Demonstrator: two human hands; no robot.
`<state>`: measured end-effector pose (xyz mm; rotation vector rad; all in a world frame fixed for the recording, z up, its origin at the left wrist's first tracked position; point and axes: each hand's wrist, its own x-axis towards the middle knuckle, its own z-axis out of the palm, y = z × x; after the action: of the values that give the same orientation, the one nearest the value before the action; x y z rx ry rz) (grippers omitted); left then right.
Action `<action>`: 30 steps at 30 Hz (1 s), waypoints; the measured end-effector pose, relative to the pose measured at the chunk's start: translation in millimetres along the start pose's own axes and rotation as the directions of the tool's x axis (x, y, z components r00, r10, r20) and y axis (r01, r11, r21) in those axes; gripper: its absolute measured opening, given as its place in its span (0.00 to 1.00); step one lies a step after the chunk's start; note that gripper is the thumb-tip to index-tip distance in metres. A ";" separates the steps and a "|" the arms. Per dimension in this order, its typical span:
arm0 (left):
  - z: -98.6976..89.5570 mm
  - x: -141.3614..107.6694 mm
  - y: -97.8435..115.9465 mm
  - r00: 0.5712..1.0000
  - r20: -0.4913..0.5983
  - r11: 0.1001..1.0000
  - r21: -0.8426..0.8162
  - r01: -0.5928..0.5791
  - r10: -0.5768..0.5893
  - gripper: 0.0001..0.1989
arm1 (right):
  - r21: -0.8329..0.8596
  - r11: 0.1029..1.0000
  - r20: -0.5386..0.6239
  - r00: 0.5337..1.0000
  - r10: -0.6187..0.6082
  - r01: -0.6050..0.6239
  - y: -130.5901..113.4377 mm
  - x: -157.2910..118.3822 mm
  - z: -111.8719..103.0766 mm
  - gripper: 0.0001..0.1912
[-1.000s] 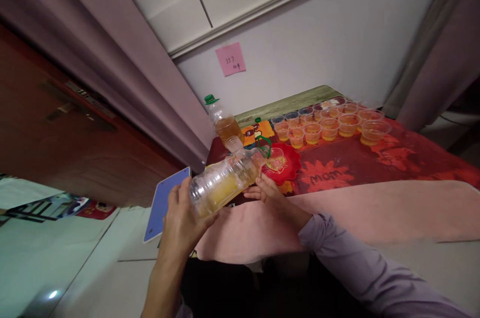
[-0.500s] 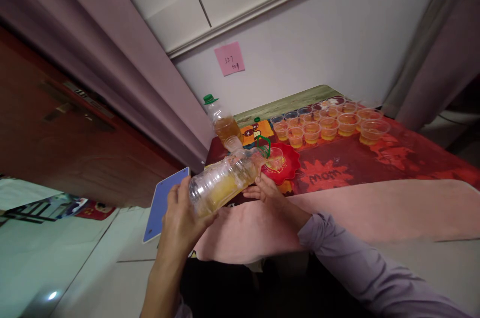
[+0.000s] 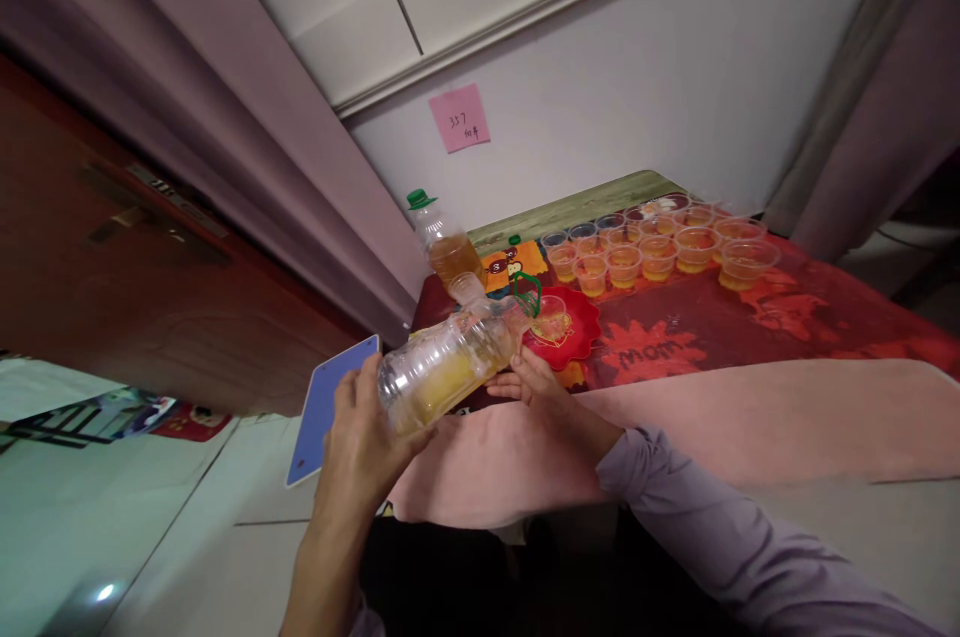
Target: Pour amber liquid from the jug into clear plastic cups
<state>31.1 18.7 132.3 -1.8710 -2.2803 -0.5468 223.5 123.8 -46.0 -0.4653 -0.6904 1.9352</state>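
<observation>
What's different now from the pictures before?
Nothing that I can see: nothing was picked up or let go. The left hand still holds the tilted bottle, and the right hand is still by its neck. The red plate and the grouped cups stayed put. Any change in the yellow liquid is too small to tell.

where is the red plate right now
In the head view, the red plate is just right of centre, by the mouth end of the held bottle and below the left end of the rows of clear cups.
</observation>
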 end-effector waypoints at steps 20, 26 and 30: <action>-6.6 0.9 7.9 0.999 0.036 0.999 0.039 0.027 -0.028 0.55 | 0.028 1.000 0.003 1.000 -0.002 0.002 2.7 1.3 -3.2 0.34; -8.5 2.1 8.4 0.998 0.059 0.998 0.057 0.026 -0.030 0.55 | 0.034 0.999 -0.006 1.000 -0.002 0.002 4.9 1.4 -2.4 0.36; -8.7 1.5 9.3 0.998 0.062 0.997 0.067 0.029 -0.033 0.55 | 0.040 0.999 -0.004 1.000 0.002 -0.002 3.2 1.1 -1.3 0.36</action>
<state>38.8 18.4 142.6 -1.8502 -2.3405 -0.4175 221.6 124.0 -49.0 -0.4452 -0.6475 1.9459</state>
